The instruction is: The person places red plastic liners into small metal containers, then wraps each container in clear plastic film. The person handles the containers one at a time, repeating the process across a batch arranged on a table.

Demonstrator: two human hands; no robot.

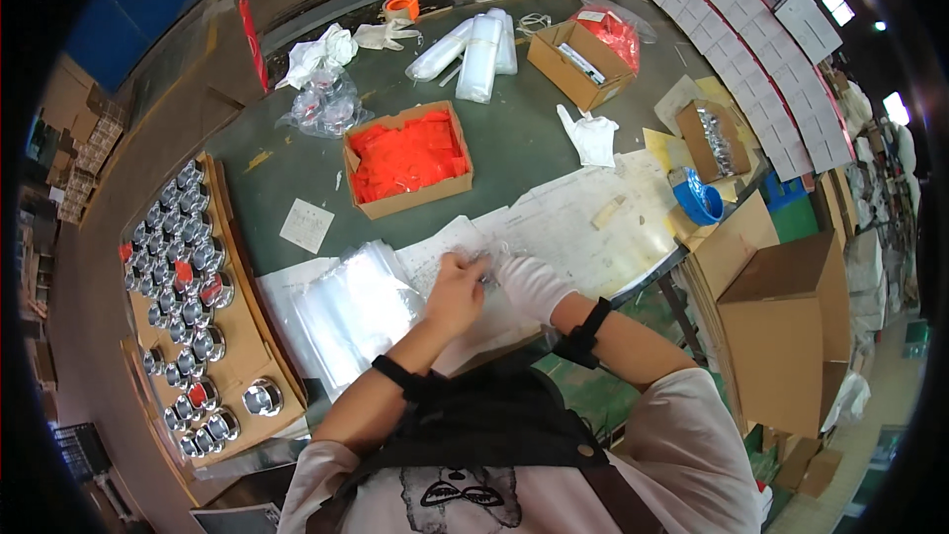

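Over the papers at the table's near edge, my bare left hand [457, 292] and my white-gloved right hand [532, 287] meet. Between their fingertips is a piece of shiny clear plastic [490, 259], probably a bag; whether anything is inside is hidden by the fingers. My left fingers are closed in a pinch, and the right ones are bent around the plastic's other side. Left of my left hand lies a stack of flat clear plastic bags [354, 309]. Beyond the hands stands a cardboard box [413, 206] filled with red-orange packets [407, 155].
Rows of chrome fittings [188, 267] stand on a cardboard sheet [259, 346] at the left. Rolled clear film [480, 57], a small carton [570, 79] and a white glove [590, 138] lie farther back. A blue basket [698, 200] and a large open carton [786, 321] are at the right.
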